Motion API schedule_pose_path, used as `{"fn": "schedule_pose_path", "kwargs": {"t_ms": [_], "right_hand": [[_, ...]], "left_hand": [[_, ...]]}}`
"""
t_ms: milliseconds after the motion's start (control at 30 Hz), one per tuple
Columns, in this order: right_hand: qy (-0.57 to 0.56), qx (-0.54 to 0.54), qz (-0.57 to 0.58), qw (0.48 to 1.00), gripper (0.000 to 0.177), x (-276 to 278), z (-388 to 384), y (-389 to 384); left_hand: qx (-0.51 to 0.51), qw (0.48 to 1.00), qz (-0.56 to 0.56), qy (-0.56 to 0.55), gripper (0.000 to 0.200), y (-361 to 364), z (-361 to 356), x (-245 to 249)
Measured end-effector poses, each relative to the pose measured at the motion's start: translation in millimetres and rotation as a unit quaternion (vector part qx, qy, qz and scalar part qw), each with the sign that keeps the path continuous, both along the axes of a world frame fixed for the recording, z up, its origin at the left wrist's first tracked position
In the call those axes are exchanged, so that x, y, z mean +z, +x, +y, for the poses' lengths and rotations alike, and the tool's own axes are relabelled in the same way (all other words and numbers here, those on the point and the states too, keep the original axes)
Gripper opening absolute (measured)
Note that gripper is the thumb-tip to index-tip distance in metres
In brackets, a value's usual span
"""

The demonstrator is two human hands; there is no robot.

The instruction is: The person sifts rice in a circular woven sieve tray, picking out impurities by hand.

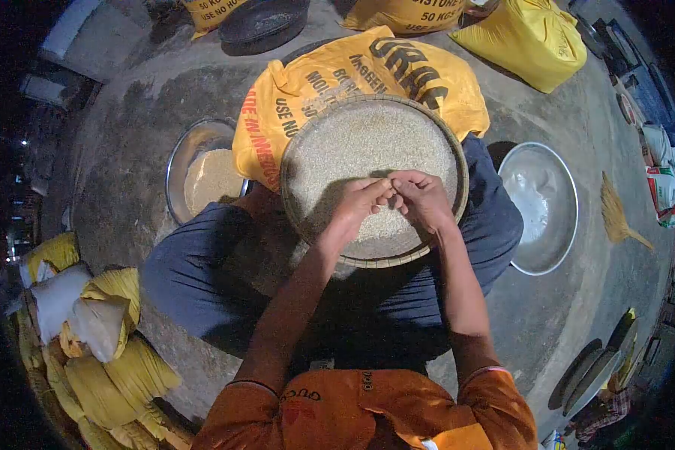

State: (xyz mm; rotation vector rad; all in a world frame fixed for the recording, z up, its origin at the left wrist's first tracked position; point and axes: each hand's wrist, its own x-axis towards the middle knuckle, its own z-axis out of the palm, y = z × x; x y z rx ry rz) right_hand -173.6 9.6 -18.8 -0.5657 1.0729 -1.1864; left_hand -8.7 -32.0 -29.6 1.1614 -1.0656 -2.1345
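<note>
A round woven winnowing tray [287, 196] rests across my crossed legs, with a layer of pale grain [375, 139] that looks like rice spread over it. Above the near half of the tray, my left hand [361, 204] and my right hand [421, 199] meet at the fingertips. Thumb and forefinger are pinched on each hand. Whatever lies between the fingertips is too small to make out. Behind the tray, a yellow printed sack [307, 79] lies partly under its far rim.
To the left stands a metal basin [174, 169] holding pale yellowish grain or meal. Another metal basin [576, 206], with some whitish content, is on the right, beside a hand broom [616, 214]. Filled yellow sacks [529, 41] and a dark pan [262, 26] sit at the back; folded sacks [120, 382] lie front left.
</note>
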Motion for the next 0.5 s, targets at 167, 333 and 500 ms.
{"fn": "schedule_pose_path", "kwargs": {"t_ms": [167,333,500], "right_hand": [[-0.056,0.008,0.157,0.986,0.013,-5.0,0.5,4.9],[-0.186,-0.019,0.281,0.941,0.011,-31.8,-2.4,5.1],[-0.048,0.008,0.159,0.986,0.009,-6.6,-1.1,1.4]], "left_hand": [[0.04,0.997,0.003,0.066,0.023,-0.2,3.3,-3.5],[0.081,0.988,0.03,0.126,0.022,-2.3,8.1,-14.4],[0.048,0.998,-0.028,0.032,0.024,-5.3,6.4,-11.6]]}}
